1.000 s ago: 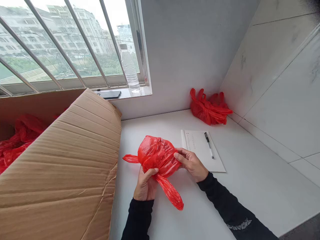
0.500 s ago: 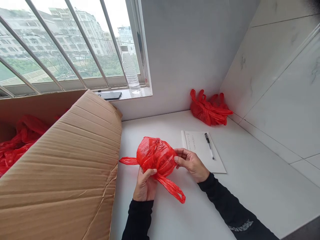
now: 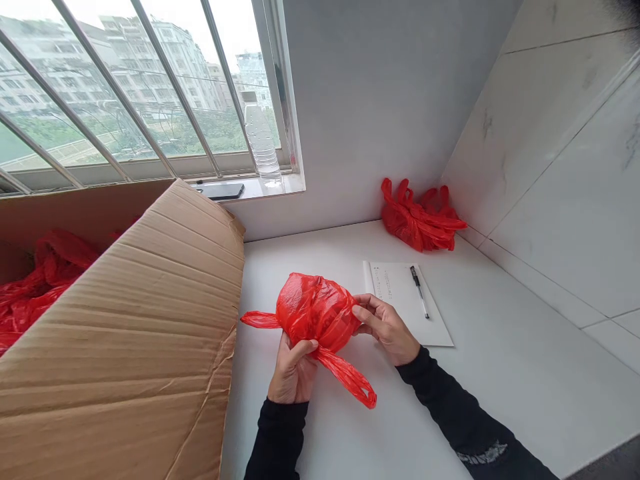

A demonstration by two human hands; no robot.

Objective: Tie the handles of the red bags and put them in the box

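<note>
The left hand (image 3: 293,373) grips the red bag (image 3: 317,310) from 7 o'clock, thumb on top; the right hand (image 3: 386,327) pinches its edge at 3. One handle (image 3: 261,320) points to 9 o'clock, the other handle (image 3: 350,381) to 5. From the bag, the pad (image 3: 397,293) lies at 3 o'clock, the pen (image 3: 419,290) on it. Heaped bags (image 3: 421,221) sit on the table (image 3: 480,373) at 2. The box (image 3: 125,333), with red plastic (image 3: 55,267) inside, fills 9 o'clock. On the sill (image 3: 251,189), the bottle (image 3: 263,143) stands at 11, the phone (image 3: 224,192) lying near it toward 10.
</note>
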